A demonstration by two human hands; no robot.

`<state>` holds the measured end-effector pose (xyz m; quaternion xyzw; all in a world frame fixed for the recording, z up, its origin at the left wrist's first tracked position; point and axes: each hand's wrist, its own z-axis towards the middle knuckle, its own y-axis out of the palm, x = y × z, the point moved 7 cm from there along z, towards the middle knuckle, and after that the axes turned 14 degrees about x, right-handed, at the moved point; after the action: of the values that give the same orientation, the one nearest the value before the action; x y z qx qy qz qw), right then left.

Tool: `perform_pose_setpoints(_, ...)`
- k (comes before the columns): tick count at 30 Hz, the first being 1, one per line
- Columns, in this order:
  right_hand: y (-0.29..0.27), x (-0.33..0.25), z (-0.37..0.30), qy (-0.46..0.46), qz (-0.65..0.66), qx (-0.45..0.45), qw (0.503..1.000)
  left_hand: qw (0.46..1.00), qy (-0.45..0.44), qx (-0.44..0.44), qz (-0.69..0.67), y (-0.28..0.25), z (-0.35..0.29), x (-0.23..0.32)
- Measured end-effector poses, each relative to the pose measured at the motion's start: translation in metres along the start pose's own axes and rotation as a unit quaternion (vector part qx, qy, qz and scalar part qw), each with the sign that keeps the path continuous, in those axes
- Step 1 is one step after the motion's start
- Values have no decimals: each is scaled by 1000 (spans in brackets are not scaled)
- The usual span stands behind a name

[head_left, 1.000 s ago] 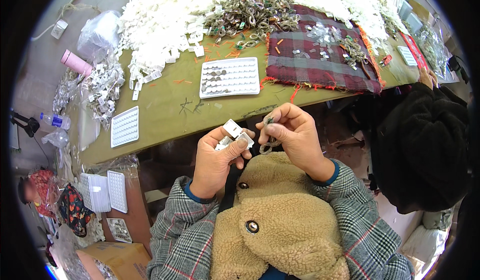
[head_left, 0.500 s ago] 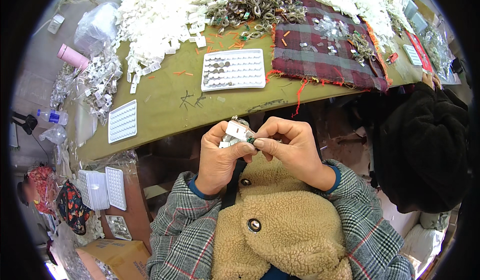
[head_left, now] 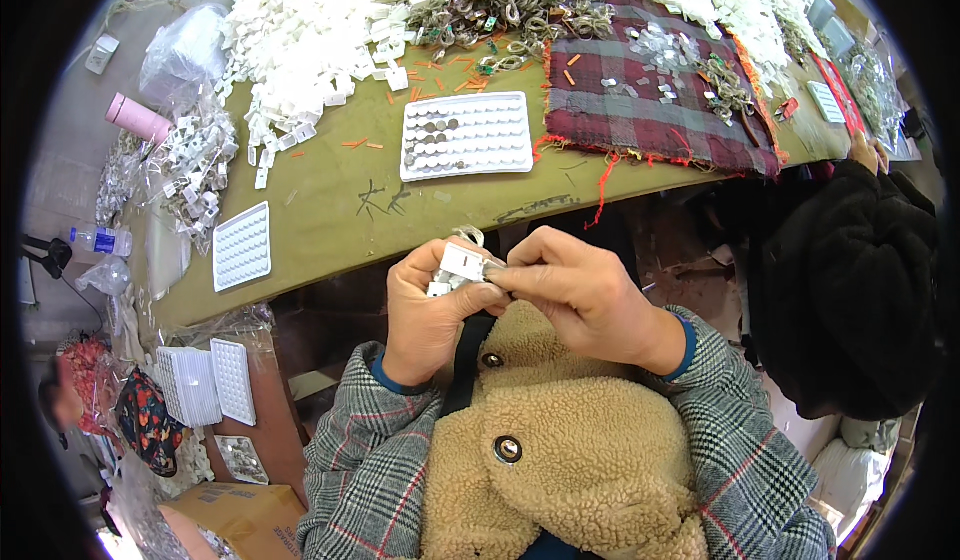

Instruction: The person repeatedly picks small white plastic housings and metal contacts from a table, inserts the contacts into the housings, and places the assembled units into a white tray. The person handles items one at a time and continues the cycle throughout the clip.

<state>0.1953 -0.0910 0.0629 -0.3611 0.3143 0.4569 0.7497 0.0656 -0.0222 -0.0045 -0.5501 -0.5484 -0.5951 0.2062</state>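
My left hand [head_left: 422,315] is closed around a small white plastic casing [head_left: 466,262] in front of the table edge. Another white piece [head_left: 438,288] shows below it, between the fingers. Behind the casing a loop of thin cable [head_left: 468,233] sticks up. My right hand [head_left: 590,295] has thumb and forefinger pinched at the casing's right end. What lies between those right fingertips is hidden. On the table beyond my hands is a white tray [head_left: 500,150], its left pockets partly filled with small round button-like discs.
Heaps of white casings [head_left: 310,40] and coiled cables [head_left: 510,5] cover the table's far side. A plaid cloth [head_left: 640,110] holds clear pieces. Left are an empty tray [head_left: 242,247], a pink bottle [head_left: 138,117] and a cardboard box [head_left: 240,518]. A person in black [head_left: 850,290] sits right.
My right fingers have moved slightly left onto the casing's end, covering the green part that showed there. My left hand and the casing have shifted a little left.
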Motion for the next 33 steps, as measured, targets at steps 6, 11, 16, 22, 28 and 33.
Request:
perform_pose_setpoints(6,11,23,-17,282,217,22,935,991,134,-23,18,7,-5,18)
perform_pose_setpoints(11,11,18,-22,271,179,24,945,988,146,-26,-36,9,-13,17)
perform_pose_setpoints(16,3,12,-26,255,52,46,964,985,158,-34,-66,11,-16,18)
perform_pose_setpoints(22,-3,-3,-17,86,-24,108,990,974,220,-33,42,14,-23,26)
perform_pose_setpoints(28,-1,7,-21,162,3,111,980,972,225,-47,44,15,-24,26)
perform_pose_setpoints(33,8,27,-28,308,109,68,943,985,165,-41,-34,12,-19,15)
